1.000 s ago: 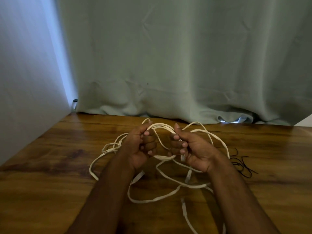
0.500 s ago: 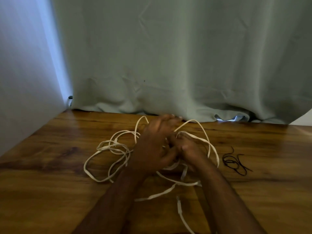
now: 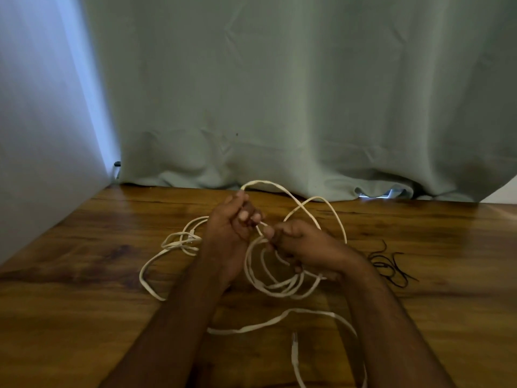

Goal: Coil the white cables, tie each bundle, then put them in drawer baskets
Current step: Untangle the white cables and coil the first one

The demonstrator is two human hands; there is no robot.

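Both hands are up over the worktop point(image 3: 84, 317). The left hand point(image 3: 232, 233) curls its fingers point(image 3: 246, 214) round the cable point(image 3: 279, 287). The right hand point(image 3: 302, 245) pinches it too. Loops hang under the right hand, and more cable lies on the wood.

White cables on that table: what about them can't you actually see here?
Head view only:
- White cables: how many there are is unclear; the forearms cover parts of the tangle.
- One strand runs off the bottom edge.
- The grip of the left hand and right hand: fingers hide it.
- Drawer baskets: none in view.
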